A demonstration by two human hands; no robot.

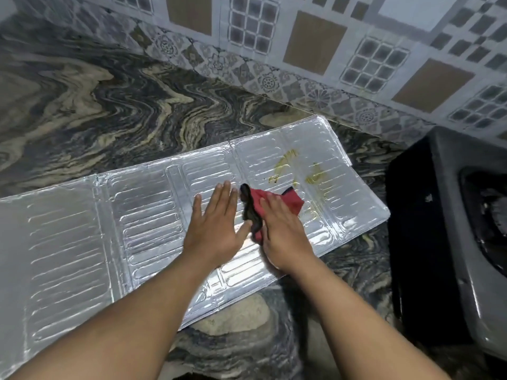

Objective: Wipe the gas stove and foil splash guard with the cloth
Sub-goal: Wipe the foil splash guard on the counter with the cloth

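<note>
1. Foil splash guard [153, 231] lies unfolded and flat on the marbled countertop [82, 105], panels running left to right under both hands.
2. Left hand [216, 226]: fingers straight and together, palm pressed flat on the foil. Holds nothing.
3. Right hand [282, 234]: palm down on the cloth [274, 202], pressing it onto the foil. Fingers look mostly flat over it; can't tell whether they curl into the fabric.
4. Cloth is red with a dark edge, bunched. It sticks out ahead of the right fingertips and along the thumb side, where the dark edge sits just beside the left hand's thumb.
5. Yellowish stains [299, 171] on the foil ahead and to the right of the cloth, near it, on the rightmost panels.
6. Gas stove [466, 242] sits well right of the right hand, off the foil, partly cut by the frame edge.
7. Patterned wall tiles [315, 42] beyond the foil's far edge.
</note>
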